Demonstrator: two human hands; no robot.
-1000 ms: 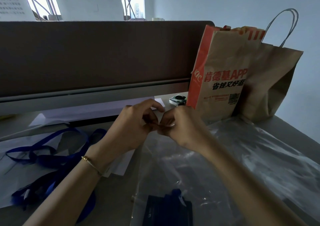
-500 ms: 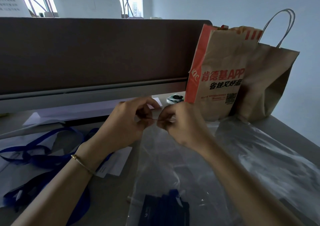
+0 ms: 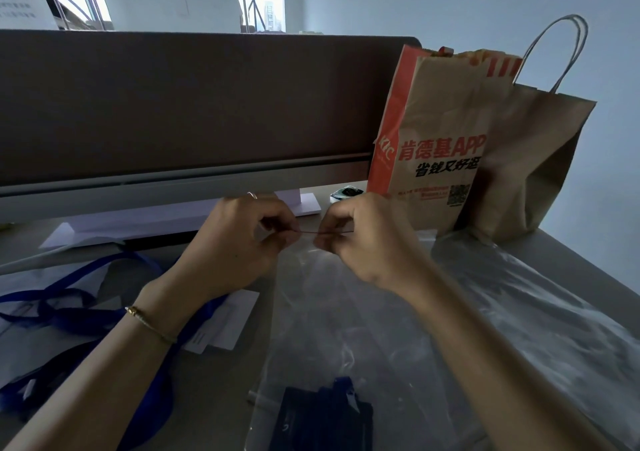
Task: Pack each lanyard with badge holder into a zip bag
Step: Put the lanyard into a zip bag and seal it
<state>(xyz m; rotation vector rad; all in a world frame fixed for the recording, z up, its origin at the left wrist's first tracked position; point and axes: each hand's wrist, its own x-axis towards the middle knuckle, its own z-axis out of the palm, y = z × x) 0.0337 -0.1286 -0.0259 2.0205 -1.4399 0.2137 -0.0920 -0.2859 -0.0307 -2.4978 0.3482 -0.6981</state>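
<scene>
A clear zip bag [image 3: 332,315] lies lengthwise on the desk in front of me, its zip edge lifted at the far end. My left hand [image 3: 239,243] and my right hand [image 3: 363,239] each pinch that zip strip, a short gap between them. Inside the bag, near the bottom edge of the view, sits a dark badge holder with a blue lanyard [image 3: 325,416]. More blue lanyards [image 3: 69,308] lie tangled on the left, partly under my left forearm.
Two brown paper bags [image 3: 450,146] stand at the back right. A brown partition [image 3: 190,104] closes off the desk's far side. White cards and papers [image 3: 228,319] lie at left. More clear plastic bags [image 3: 536,312] are spread on the right. A small packet [image 3: 346,193] lies behind my hands.
My hands have drawn slightly apart along the zip strip, the left going left. A thin stretch of the strip now shows between them.
</scene>
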